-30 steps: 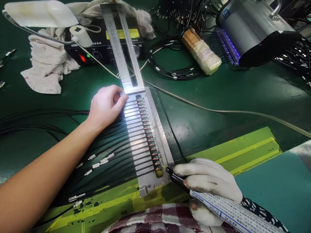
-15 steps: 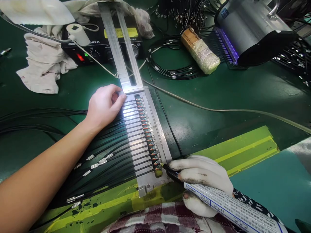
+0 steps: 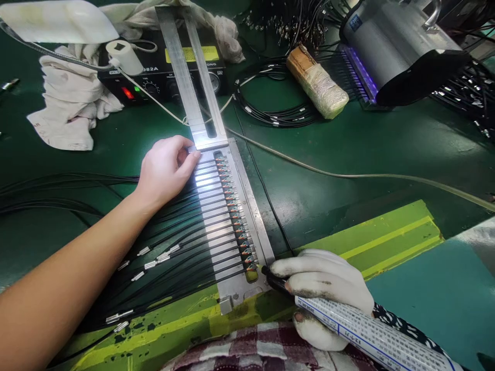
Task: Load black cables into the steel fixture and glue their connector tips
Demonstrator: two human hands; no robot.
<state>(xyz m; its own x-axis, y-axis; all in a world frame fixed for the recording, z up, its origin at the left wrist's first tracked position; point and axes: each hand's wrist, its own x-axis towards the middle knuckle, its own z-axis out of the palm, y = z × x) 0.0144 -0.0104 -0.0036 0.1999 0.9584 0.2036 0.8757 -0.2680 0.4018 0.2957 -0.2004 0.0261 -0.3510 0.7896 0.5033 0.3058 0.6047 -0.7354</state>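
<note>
My bare left hand [image 3: 166, 167] is closed on the upper left edge of a metal fixture [image 3: 216, 226], thumb on top beside the hinged flap. Black cables [image 3: 216, 220] lie side by side across the fixture, their ends meeting a row of small circuit boards [image 3: 236, 214] in its slot. My right hand [image 3: 328, 293], in a white glove with stained fingertips, is wrapped round a dispensing syringe [image 3: 367, 330] with a printed white label. The syringe's dark tip points at the near end of the row, beside the last boards.
A black control box [image 3: 162, 77] stands behind the raised flap [image 3: 193, 77]. Farther right are a cable coil [image 3: 270, 121], a wrapped block [image 3: 319, 87] and a grey lamp housing [image 3: 402, 46] with violet light. A thin hose [image 3: 348, 175] crosses the green table.
My right hand and the syringe have shifted slightly right and down, drawing the tip a little off the boards. My left hand stays in place on the fixture.
</note>
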